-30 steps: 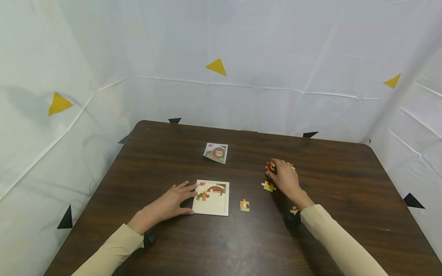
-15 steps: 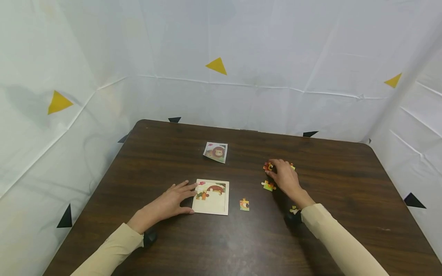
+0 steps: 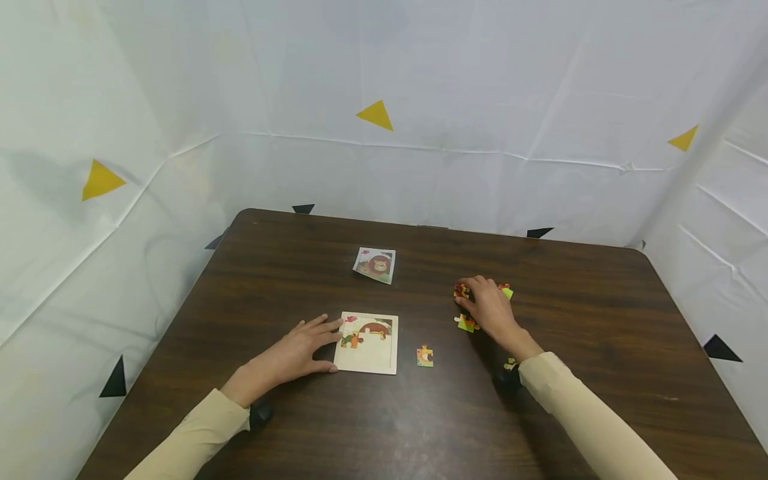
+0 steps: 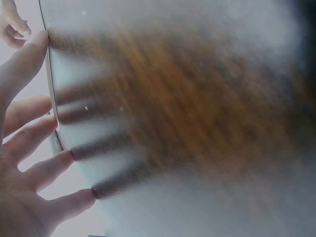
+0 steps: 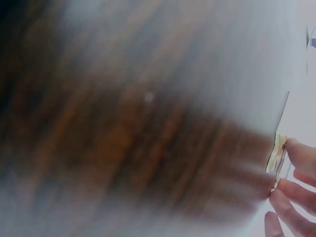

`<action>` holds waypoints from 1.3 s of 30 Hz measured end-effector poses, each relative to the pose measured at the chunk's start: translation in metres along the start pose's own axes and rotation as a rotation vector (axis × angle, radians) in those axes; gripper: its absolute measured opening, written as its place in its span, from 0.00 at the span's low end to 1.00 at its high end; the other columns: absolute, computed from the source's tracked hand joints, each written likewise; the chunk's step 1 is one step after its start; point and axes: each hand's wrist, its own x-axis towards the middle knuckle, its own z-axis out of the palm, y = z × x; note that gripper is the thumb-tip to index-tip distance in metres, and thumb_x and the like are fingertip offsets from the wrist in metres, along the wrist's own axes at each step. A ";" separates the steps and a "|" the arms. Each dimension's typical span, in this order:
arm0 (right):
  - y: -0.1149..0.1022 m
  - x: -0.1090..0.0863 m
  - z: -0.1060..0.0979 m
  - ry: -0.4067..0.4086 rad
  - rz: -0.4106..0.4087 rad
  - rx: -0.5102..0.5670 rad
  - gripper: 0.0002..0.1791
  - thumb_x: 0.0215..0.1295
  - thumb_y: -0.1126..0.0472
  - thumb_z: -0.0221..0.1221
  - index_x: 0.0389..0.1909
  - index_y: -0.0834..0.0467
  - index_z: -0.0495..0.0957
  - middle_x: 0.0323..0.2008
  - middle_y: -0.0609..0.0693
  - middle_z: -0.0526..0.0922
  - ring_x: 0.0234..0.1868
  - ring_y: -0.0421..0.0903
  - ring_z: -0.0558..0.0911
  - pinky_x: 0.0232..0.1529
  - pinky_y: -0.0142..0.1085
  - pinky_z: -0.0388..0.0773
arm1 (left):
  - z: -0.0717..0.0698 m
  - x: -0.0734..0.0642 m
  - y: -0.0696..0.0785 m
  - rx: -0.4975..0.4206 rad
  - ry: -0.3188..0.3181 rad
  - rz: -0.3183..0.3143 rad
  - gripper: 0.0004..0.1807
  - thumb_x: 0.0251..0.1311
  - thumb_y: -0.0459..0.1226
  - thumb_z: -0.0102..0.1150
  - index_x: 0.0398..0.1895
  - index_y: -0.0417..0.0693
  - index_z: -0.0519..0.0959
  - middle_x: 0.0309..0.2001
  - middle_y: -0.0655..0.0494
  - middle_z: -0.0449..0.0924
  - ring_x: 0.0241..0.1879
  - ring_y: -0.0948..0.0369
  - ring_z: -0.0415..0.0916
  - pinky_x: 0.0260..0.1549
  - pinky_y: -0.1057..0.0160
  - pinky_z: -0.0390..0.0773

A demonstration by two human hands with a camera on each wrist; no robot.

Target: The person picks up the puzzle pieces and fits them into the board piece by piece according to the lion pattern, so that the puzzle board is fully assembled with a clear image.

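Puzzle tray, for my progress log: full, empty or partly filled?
The puzzle tray is partly filled: pieces lie in its upper part, while bare pale base shows below.

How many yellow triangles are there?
3. One triangle is on the left wall, another triangle is on the back wall, and the third triangle is farther right.

The puzzle tray (image 3: 375,359) lies on the bench (image 3: 384,433), with set pieces (image 3: 353,341) in its back and left parts. The left hand (image 3: 297,353) is at the tray's left side. Behind the tray lies a card (image 3: 378,267). Right of the tray lies one loose piece (image 3: 425,358). Farther right and back, the right hand (image 3: 493,310) has a second piece (image 3: 460,292) at its fingertips. A third piece (image 3: 465,324) lies just in front of that one, a fourth piece (image 3: 507,292) lies right of the hand, and a fifth piece (image 3: 509,363) lies by the right sleeve (image 3: 594,413).
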 end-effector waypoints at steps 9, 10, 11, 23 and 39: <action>0.001 -0.001 0.000 0.035 -0.088 0.006 0.21 0.57 0.64 0.68 0.52 0.65 0.79 0.44 0.61 0.82 0.40 0.57 0.79 0.35 0.50 0.78 | -0.001 0.000 0.001 -0.004 0.002 0.003 0.35 0.54 0.51 0.67 0.63 0.43 0.73 0.71 0.48 0.61 0.70 0.41 0.54 0.59 0.31 0.58; 0.002 -0.001 0.001 0.051 -0.109 -0.003 0.21 0.56 0.65 0.69 0.51 0.65 0.79 0.43 0.60 0.82 0.38 0.56 0.79 0.33 0.49 0.78 | -0.001 -0.001 0.001 -0.005 0.001 0.002 0.35 0.54 0.51 0.67 0.63 0.43 0.73 0.71 0.48 0.61 0.70 0.41 0.54 0.59 0.31 0.58; 0.002 -0.001 0.002 0.061 -0.123 -0.007 0.21 0.55 0.66 0.69 0.50 0.65 0.79 0.42 0.60 0.82 0.37 0.56 0.79 0.31 0.48 0.78 | -0.001 -0.001 0.001 -0.005 0.001 0.001 0.35 0.54 0.51 0.67 0.63 0.43 0.73 0.71 0.48 0.61 0.70 0.41 0.54 0.59 0.31 0.58; 0.000 0.001 0.000 -0.047 0.023 0.102 0.25 0.57 0.62 0.68 0.55 0.66 0.76 0.46 0.64 0.81 0.42 0.58 0.81 0.41 0.52 0.79 | 0.000 -0.001 0.001 -0.017 -0.002 -0.005 0.35 0.54 0.50 0.67 0.63 0.43 0.73 0.71 0.48 0.60 0.70 0.42 0.53 0.60 0.31 0.57; -0.001 0.000 -0.003 -0.049 0.006 0.076 0.22 0.59 0.66 0.66 0.55 0.64 0.77 0.46 0.62 0.81 0.41 0.57 0.79 0.35 0.50 0.78 | 0.000 0.001 0.001 -0.024 -0.011 -0.027 0.36 0.54 0.50 0.68 0.64 0.44 0.73 0.72 0.50 0.60 0.71 0.43 0.52 0.61 0.32 0.56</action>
